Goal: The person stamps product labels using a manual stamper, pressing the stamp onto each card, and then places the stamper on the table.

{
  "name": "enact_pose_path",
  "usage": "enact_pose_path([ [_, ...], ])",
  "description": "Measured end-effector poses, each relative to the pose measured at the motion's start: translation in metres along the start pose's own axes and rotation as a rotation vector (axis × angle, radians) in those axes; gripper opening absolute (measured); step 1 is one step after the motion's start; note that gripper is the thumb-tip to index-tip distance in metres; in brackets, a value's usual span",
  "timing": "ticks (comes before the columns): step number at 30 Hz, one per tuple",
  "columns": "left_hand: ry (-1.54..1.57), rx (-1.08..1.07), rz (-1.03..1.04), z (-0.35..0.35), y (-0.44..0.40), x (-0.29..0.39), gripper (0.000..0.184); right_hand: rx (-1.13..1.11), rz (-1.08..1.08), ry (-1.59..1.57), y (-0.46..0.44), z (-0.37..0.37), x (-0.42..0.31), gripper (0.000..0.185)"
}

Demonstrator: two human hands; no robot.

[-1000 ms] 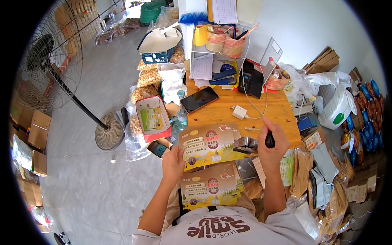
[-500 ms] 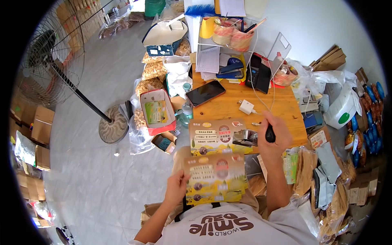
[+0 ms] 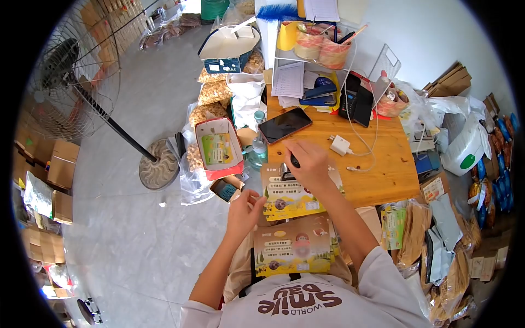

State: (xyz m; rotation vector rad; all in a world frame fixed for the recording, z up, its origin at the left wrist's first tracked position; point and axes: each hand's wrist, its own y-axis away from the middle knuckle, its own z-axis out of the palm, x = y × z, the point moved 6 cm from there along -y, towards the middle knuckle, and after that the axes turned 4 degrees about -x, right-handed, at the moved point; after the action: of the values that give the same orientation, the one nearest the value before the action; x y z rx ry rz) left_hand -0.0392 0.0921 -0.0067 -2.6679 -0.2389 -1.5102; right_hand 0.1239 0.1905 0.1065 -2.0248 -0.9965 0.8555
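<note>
My right hand [image 3: 310,164] is closed round the black handle [image 3: 295,161] of a small metal tool [image 3: 286,171], whose exact kind I cannot make out. The tool is over the upper left part of a brown-and-yellow printed sheet [image 3: 281,205] at the table's front edge. At that sheet's left edge is my left hand [image 3: 245,212], fingers slightly apart; whether the fingertips touch the sheet is unclear. A stack of matching printed sheets [image 3: 292,246] lies on my lap.
On the wooden table [image 3: 377,175] are a phone [image 3: 285,124], a white charger [image 3: 340,145] with its cable, and a blue stapler [image 3: 320,90]. A red-edged box [image 3: 238,167] and a glass bottle [image 3: 257,153] stand left. A fan [image 3: 112,126] stands on the floor.
My right hand has moved left across the sheet with the metal tool. My left hand has let go of the sheets on my lap and moved up to the table sheet's left edge.
</note>
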Motion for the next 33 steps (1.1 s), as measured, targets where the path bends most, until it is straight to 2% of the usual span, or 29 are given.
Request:
enact_pose_path([
  [1, 0.104, -0.044, -0.029, 0.008, -0.006, -0.007, 0.023, -0.003, 0.002, 0.000, -0.001, 0.002, 0.000, 0.023],
  [7, 0.232, -0.036, -0.133, 0.020, -0.011, -0.021, 0.022, -0.039, 0.070, 0.015, 0.015, 0.013, 0.007, 0.024],
  [10, 0.201, -0.042, -0.194, 0.019, -0.012, -0.021, 0.027, 0.045, 0.137, -0.016, 0.025, 0.019, 0.011, 0.026],
  [12, 0.187, -0.030, -0.188, 0.018, -0.017, -0.019, 0.027, 0.004, 0.128, 0.004, 0.024, 0.018, 0.011, 0.027],
  [16, 0.157, -0.042, -0.161, 0.021, -0.024, -0.030, 0.027, 0.098, 0.165, 0.013, -0.015, -0.033, -0.007, 0.030],
  [18, 0.161, -0.033, -0.175, 0.020, -0.023, -0.025, 0.026, 0.241, 0.162, 0.028, -0.025, -0.071, -0.015, 0.034],
  [20, 0.161, -0.025, -0.184, 0.020, -0.023, -0.028, 0.024, 0.241, 0.178, 0.012, -0.029, -0.094, -0.022, 0.034],
  [22, 0.107, -0.006, -0.084, 0.022, -0.025, -0.026, 0.020, 0.248, 0.197, 0.000, -0.023, -0.111, -0.025, 0.035],
  [24, -0.010, 0.010, -0.054, 0.017, -0.019, -0.014, 0.015, 0.143, 0.192, 0.185, -0.014, -0.118, -0.031, 0.036],
  [28, -0.267, 0.119, 0.079, 0.010, -0.007, 0.010, 0.008, 0.186, 0.221, 0.117, 0.001, -0.132, -0.033, 0.035],
  [29, -0.267, 0.118, 0.081, 0.008, -0.004, 0.018, 0.008, 0.192, 0.244, 0.109, 0.004, -0.134, -0.033, 0.029],
  [31, -0.516, 0.099, 0.056, 0.003, 0.004, 0.037, 0.007, 0.200, 0.267, 0.107, 0.010, -0.140, -0.031, 0.023],
  [33, -0.460, 0.136, 0.087, -0.006, 0.010, 0.049, 0.007, 0.212, 0.307, 0.158, 0.015, -0.147, -0.026, 0.022],
])
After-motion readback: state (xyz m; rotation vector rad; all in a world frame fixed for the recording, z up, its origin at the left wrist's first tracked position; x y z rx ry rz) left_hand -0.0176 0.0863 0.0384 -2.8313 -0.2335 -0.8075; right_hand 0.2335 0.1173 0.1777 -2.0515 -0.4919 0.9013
